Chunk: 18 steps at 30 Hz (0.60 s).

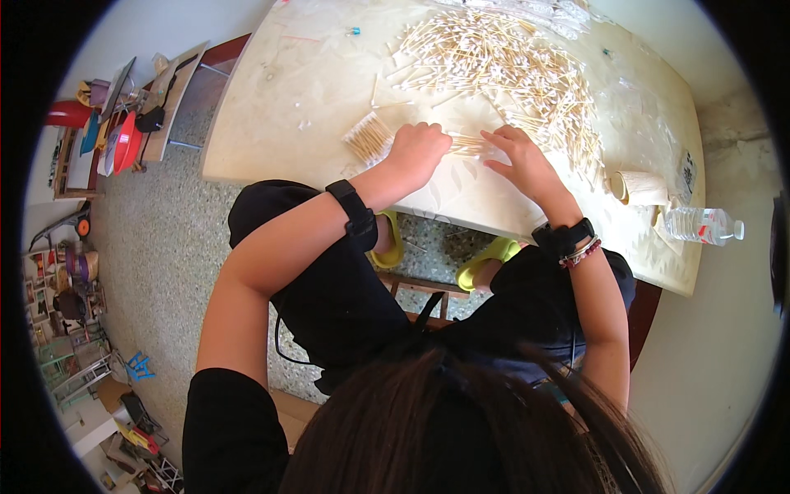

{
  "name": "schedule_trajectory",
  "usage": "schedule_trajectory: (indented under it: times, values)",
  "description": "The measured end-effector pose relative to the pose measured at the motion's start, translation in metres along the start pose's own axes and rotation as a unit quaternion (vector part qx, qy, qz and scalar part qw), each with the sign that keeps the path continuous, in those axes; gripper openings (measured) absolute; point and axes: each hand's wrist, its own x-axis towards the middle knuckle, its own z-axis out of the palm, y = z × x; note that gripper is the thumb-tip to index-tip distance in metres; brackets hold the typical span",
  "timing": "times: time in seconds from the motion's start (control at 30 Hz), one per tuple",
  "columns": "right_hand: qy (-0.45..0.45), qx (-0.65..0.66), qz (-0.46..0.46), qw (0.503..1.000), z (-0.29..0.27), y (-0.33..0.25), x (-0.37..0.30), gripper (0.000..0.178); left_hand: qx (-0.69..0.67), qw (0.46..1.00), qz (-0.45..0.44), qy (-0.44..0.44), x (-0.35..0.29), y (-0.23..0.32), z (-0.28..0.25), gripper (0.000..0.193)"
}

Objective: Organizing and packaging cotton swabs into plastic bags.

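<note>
Both my hands are at the near edge of the table, with a short row of cotton swabs [467, 145] lying between them. My left hand [418, 153] is closed, its fingers curled over the left ends of that row; the fingertips are partly hidden. On the other side my right hand [525, 165] has thumb and forefinger apart, around the white right-hand tips of the row. Just left of my left hand lies a neat flat bundle of cotton swabs [368, 138]. Beyond my hands spreads a large loose heap of cotton swabs [510, 62], with a few stray ones near it.
The pale table [271, 123] reaches over my knees. On its right side are a beige roll [639, 188], a clear plastic bottle [704, 226] lying down, and clear plastic film [638, 107]. A side table with a red basin [127, 142] stands at the far left.
</note>
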Motion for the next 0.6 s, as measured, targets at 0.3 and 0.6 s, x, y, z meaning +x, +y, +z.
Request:
schedule_trajectory:
  times: [0.3, 0.6]
  values:
    - [0.012, 0.001, 0.006, 1.000, 0.003, 0.006, -0.001, 0.034, -0.007, 0.999, 0.032, 0.032, 0.003, 0.002, 0.014, 0.001]
    - [0.019, 0.006, -0.003, 1.000, 0.004, 0.005, 0.000, 0.030, -0.046, 0.998, 0.036, 0.034, 0.001, 0.003, 0.013, 0.002]
